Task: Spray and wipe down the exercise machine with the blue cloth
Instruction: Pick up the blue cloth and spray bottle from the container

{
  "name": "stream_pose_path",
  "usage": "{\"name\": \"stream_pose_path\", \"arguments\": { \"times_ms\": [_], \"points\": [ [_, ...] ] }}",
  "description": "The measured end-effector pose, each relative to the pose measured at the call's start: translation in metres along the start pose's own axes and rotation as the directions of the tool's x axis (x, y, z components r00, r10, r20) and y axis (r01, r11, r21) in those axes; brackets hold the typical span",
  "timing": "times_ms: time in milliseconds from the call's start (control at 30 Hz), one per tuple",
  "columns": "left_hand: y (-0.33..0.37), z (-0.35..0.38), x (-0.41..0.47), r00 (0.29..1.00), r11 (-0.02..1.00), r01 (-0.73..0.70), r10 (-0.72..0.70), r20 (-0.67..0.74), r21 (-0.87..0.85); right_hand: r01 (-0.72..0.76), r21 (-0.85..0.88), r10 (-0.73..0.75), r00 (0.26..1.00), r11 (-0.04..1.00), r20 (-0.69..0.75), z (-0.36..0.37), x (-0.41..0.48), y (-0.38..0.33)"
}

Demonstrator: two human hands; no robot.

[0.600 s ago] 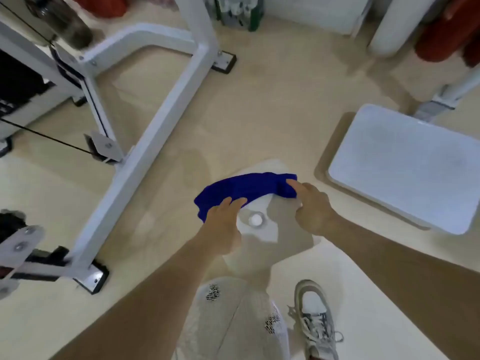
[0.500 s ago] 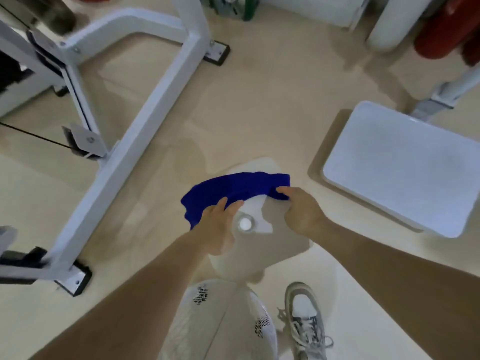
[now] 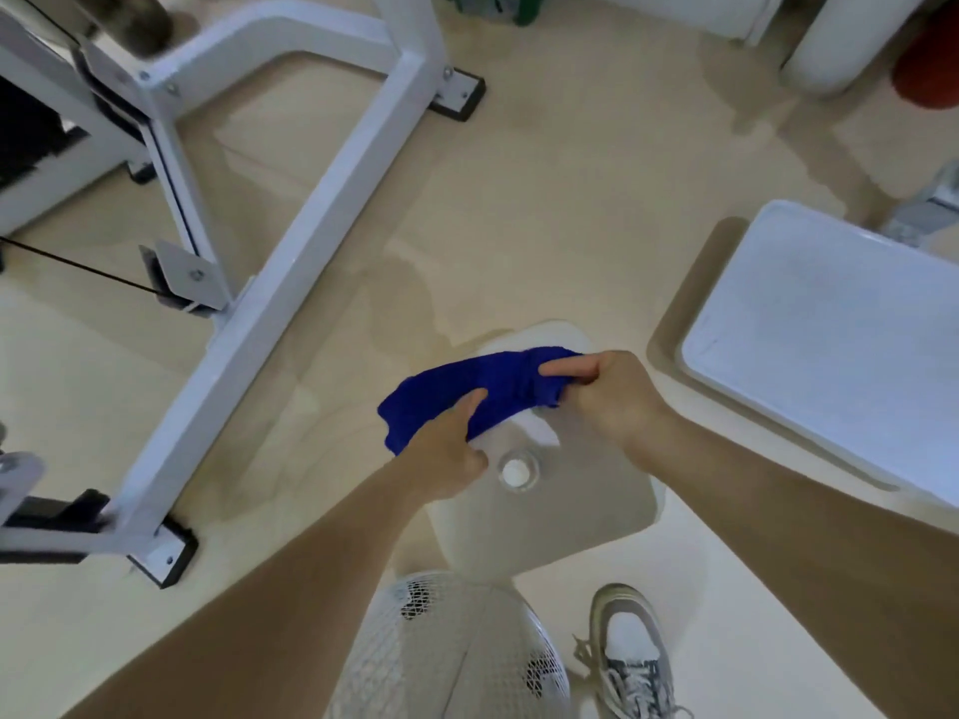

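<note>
The blue cloth (image 3: 469,391) lies draped over the far edge of a white fan base (image 3: 571,500) on the floor, at about 12 o'clock from the person's shoe (image 3: 630,651). The right hand (image 3: 612,397) has its fingers pinched on the cloth's right end; the left hand (image 3: 446,448) has its fingers curled, one fingertip pressing the cloth's middle, not visibly gripping it. The cloth looks soft, light and limp, so it will likely sag; bunching it from both ends seems the surest hold. The exercise machine (image 3: 249,313) stands at 10 o'clock.
</note>
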State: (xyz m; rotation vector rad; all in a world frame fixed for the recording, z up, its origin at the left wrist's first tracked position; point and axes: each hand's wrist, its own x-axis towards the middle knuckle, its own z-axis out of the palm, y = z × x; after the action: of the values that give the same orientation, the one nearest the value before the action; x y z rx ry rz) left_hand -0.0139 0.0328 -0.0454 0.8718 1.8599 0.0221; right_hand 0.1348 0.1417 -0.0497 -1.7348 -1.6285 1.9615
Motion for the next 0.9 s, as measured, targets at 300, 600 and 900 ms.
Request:
{"name": "stream_pose_path", "arguments": {
  "times_ms": [300, 600, 900],
  "points": [
    [0.048, -0.042, -0.081, 0.920, 0.528, -0.323, -0.018, -0.392, -0.785, -0.034, 0.400, -0.154, 0.890, 0.916, 0.428, 0.003, -0.049, -0.091],
    [0.051, -0.063, -0.126, 0.846, 0.663, -0.382, -0.029, -0.532, -0.644, 0.255, 0.204, -0.285, 0.949, 0.945, 0.134, 0.025, -0.070, -0.101],
    [0.034, -0.074, -0.163, 0.862, 0.359, -0.447, -0.074, -0.502, -0.820, 0.362, -0.603, -0.078, 0.893, 0.711, 0.444, 0.033, -0.062, -0.030]
  ]
}}
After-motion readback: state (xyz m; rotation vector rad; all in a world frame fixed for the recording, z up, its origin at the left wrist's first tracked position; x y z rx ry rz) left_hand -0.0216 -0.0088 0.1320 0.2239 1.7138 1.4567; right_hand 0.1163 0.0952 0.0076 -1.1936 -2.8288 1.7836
